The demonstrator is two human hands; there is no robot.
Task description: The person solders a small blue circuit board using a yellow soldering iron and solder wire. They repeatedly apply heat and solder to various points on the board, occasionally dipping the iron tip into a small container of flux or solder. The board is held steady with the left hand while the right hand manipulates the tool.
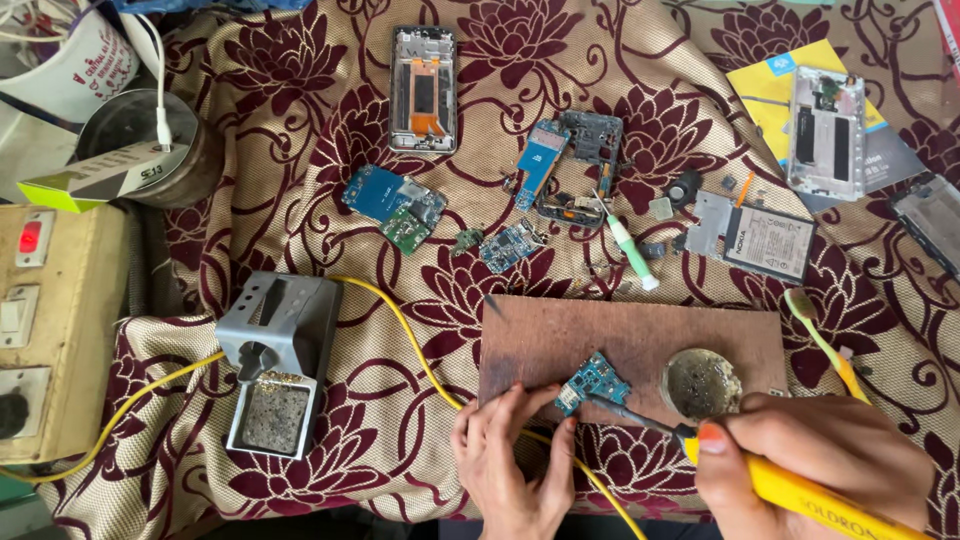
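My right hand point(815, 450) grips a yellow-handled soldering iron point(790, 490), its dark tip touching a small blue circuit board point(594, 380) on a brown wooden board point(620, 335). My left hand point(512, 450) rests at the wooden board's near edge, fingertips pinning the left side of the circuit board. A round tin of dark flux point(701, 383) sits just right of the circuit board. The iron's yellow cord point(400, 320) loops under my left hand.
A grey soldering iron stand point(275, 365) with a sponge tray sits left. Phone frames point(424, 88) point(826, 130), several loose circuit boards point(395, 205), a battery point(768, 242), a toothbrush point(825, 345) and a white-green tool point(630, 250) lie on the floral cloth. A switch box point(50, 330) stands far left.
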